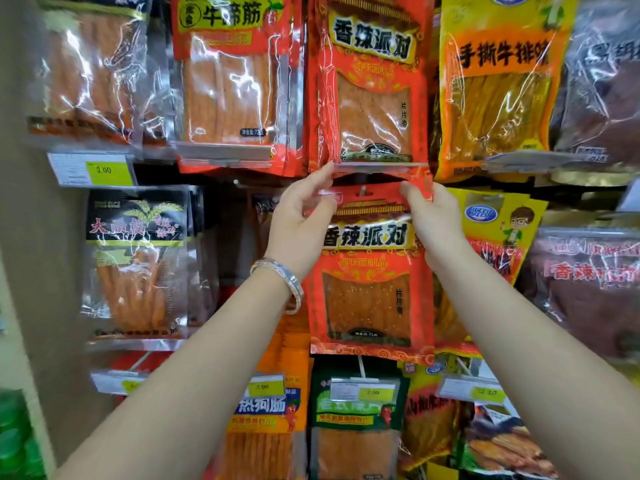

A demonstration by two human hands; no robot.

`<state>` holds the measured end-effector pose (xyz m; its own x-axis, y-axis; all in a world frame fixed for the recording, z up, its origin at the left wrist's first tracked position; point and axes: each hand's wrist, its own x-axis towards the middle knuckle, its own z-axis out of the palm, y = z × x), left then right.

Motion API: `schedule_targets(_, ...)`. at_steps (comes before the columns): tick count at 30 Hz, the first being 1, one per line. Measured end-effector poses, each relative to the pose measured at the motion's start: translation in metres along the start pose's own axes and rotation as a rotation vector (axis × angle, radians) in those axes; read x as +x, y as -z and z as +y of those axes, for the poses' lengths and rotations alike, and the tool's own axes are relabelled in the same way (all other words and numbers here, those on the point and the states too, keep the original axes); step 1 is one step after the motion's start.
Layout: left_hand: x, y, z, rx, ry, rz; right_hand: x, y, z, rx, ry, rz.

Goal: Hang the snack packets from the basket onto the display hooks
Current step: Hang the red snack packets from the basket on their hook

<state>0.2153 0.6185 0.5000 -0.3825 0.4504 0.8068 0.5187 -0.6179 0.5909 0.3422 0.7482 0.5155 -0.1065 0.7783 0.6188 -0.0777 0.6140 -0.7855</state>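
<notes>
Item: red snack packet [370,289], orange-red front, clear window showing flat strips, yellow banner with black characters. Position: centre of the display, hanging upright, its top hole at a display hook [362,191]; whether the hook is fully through cannot be told.

Left hand [299,223]: at 9 o'clock of the packet top, thumb and fingers pinching the upper left corner. Silver bracelet [284,277] on the wrist.

Right hand [434,220]: at 3 o'clock of the packet top, fingers clamped on the upper right corner.

Neighbours: identical red packet [372,84] at 12 o'clock; yellow packet [498,81] at 1 o'clock; black-topped packet [135,261] at 9 o'clock; green packet [356,410] at 6 o'clock; yellow price tag [107,171] at 10 o'clock reading 2.00.
</notes>
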Motion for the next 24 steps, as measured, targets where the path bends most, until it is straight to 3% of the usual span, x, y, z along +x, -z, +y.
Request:
schedule_targets(4, -0.001, 0.002, -0.01, -0.014, -0.026, -0.004, -0.002, 0.002, 0.01, -0.011, -0.019, -0.003)
schedule_targets(9, -0.024, 0.005, -0.051, 0.117, 0.007, 0.003, -0.027, 0.008, 0.031, -0.136, 0.18, 0.124)
schedule_targets(13, -0.046, 0.014, -0.086, 0.367, -0.025, -0.104, -0.066, 0.014, 0.054, -0.48, 0.577, 0.277)
schedule_targets(16, -0.057, 0.017, -0.107, 0.513, 0.018, -0.081, -0.095, 0.005, 0.074, -0.688, 0.74, 0.081)
schedule_targets(19, -0.06, 0.017, -0.119, 0.473, 0.132, -0.117, -0.107, -0.009, 0.093, -0.819, 0.687, -0.105)
schedule_targets(24, -0.055, 0.016, -0.143, 0.44, 0.239, -0.307, -0.091, -0.025, 0.111, -0.962, 0.552, -0.185)
